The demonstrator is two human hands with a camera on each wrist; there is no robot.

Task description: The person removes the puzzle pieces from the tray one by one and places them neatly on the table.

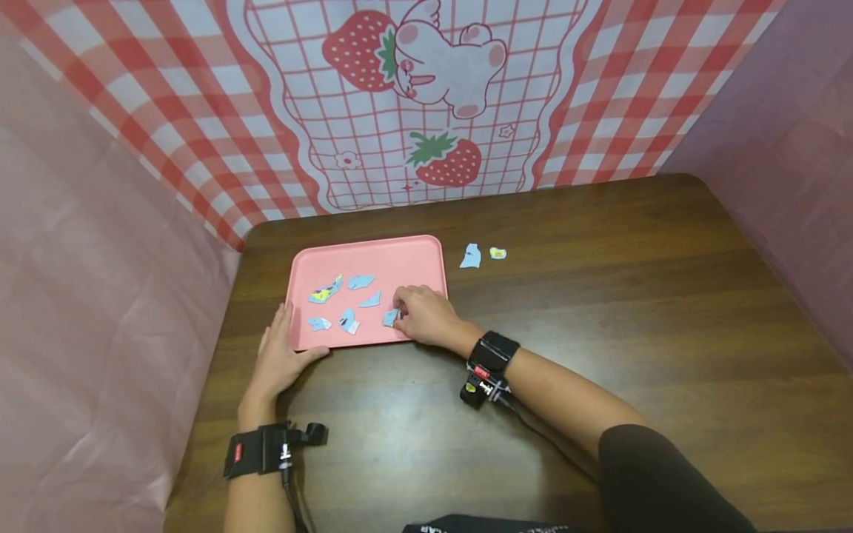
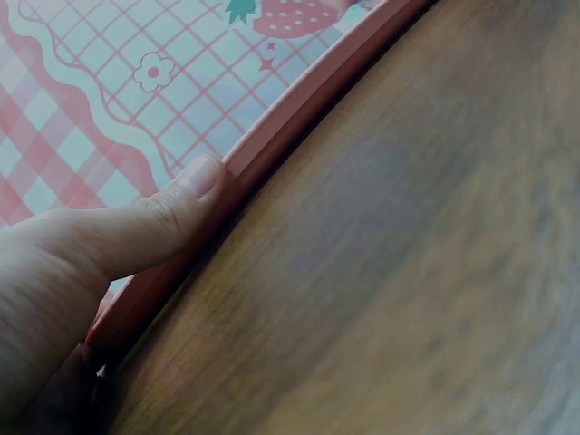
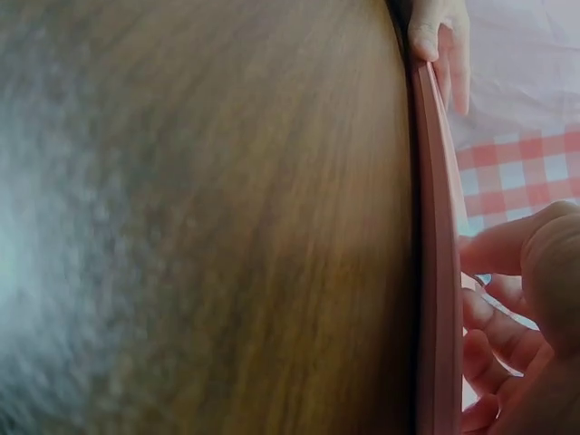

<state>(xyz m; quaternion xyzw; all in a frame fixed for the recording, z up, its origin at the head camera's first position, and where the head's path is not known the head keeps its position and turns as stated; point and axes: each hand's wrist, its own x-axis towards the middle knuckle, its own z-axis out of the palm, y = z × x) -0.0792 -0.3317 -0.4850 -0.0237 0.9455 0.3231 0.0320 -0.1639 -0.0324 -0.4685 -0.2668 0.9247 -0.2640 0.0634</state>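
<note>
A pink tray (image 1: pixel 400 259) lies on the wooden table, with several irregular light-blue paper pieces spread inside it. My left hand (image 1: pixel 278 364) rests at its front left corner, fingers straight along the left side. The left thumb (image 2: pixel 186 195) lies against the front rim, as the left wrist view shows. Over the tray's front right part, my right hand (image 1: pixel 429 317) pinches a light-blue paper piece (image 1: pixel 389 318) between thumb and fingers, low over the tray floor. In the right wrist view, the curled right fingers (image 3: pixel 494 326) stand just behind the rim, which hides most of that piece.
Two more pieces lie on the table right of the tray: a light-blue piece (image 1: pixel 470 256) and a small yellow-and-blue piece (image 1: pixel 497 253). A checked strawberry cloth (image 1: pixel 446 111) hangs behind the table. Pink cloth (image 1: pixel 87 296) hangs along the left side.
</note>
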